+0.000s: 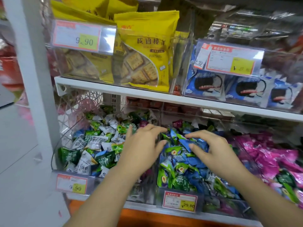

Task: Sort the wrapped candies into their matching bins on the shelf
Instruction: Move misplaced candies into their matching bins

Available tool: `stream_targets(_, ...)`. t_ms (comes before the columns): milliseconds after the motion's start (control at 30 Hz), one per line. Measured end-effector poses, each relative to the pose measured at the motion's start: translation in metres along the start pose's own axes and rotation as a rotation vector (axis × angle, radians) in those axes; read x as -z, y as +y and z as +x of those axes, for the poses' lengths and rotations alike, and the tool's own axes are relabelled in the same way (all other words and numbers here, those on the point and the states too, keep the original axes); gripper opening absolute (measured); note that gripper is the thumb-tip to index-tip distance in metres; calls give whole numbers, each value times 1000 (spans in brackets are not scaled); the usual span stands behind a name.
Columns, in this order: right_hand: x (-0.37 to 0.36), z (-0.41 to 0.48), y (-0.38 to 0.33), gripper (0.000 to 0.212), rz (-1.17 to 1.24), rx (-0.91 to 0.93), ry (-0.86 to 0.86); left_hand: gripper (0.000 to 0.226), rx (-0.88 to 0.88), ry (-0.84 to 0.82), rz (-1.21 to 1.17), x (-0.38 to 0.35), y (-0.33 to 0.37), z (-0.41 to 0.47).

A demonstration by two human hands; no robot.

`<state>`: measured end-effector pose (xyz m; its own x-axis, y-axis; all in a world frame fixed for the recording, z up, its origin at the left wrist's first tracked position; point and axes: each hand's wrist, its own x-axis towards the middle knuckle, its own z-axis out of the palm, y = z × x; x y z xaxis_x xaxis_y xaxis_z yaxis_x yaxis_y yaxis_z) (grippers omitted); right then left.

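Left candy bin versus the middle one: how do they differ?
The left bin holds mostly white and dark green wrappers; the middle bin mostly blue and bright green. The left bin's tag reads 9.90, the middle bin's tag 29.80. The right hand pinches a blue candy in the middle bin; the left hand reaches open across their divider. Both are clear plastic with stray colours mixed in.

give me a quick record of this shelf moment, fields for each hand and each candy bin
left hand: open, fingers spread above the edge between left and middle bins
right hand: fingertips on blue candies in the middle bin; grip unclear
left bin: mostly green and white candies
middle bin: blue mixed with green candies
right bin: mostly pink candies
upper shelf: yellow cracker bags, blue cookie packs
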<state>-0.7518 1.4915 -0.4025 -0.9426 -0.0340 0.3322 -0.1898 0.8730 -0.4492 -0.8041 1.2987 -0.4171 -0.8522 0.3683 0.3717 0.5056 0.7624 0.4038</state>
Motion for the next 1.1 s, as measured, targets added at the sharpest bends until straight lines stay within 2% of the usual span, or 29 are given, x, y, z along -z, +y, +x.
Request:
stream_targets(100,-7,2,-19,21,34,89,-121,30,56,-12,37,21,-24,-9)
stream_targets(233,-21,12,-47,22,-23,214,-325,23,45,-95,106,39,-46,-28)
stream_targets(367,-36,37,-67,22,-245,362,-592,29,9,-210,220,41,-63,-45)
stream_targets(533,-53,66,-91,26,-597,485,-901,35,43,-315,207,39,-82,-57)
stream_targets(633,-68,78,-101,41,-756,425,-1082,35,68,-326,173,39,-93,-59)
stream_targets(733,-77,88,-102,51,-729,319,-1188,34,84,-332,143,39,-97,-59)
stream_targets(900,-84,97,-98,34,-651,317,-1256,32,92,-332,129,36,-97,-58)
stream_targets(1100,-101,93,-98,38,-805,294,-1383,31,104,-344,126,34,-96,-58)
